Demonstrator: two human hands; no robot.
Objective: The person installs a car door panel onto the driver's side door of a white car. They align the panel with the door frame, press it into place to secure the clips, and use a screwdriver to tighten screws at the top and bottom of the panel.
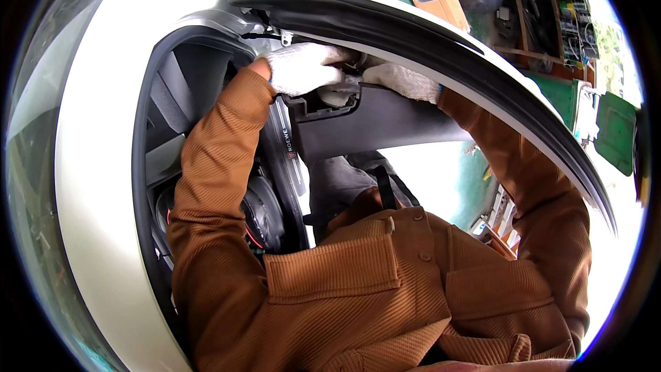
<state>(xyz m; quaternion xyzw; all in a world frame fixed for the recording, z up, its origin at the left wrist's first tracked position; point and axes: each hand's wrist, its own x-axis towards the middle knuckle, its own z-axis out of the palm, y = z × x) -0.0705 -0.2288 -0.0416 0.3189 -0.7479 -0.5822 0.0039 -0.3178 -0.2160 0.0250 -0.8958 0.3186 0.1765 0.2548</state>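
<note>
A dark grey door trim panel (pixel 406 120) stands in front of me on an open car door, with a cut-out (pixel 337 111) at its left end. My left hand (pixel 303 69), in a white knit glove, reaches in above that cut-out. Its fingers and thumb close toward a small dark part whose kind is hidden. From the right comes my right hand (pixel 406 83), also gloved, its fingers bent over the panel's upper edge beside the cut-out. The fingertips of both hands are partly out of sight.
A black-edged door frame (pixel 427 31) arches over my right arm. White car bodywork (pixel 96 151) curves along the left, beside the doorway with a grey seat (pixel 175 93). The door sill (pixel 286 145) runs near my legs. Shelves (pixel 575 21) and a green bin (pixel 616 131) stand far right.
</note>
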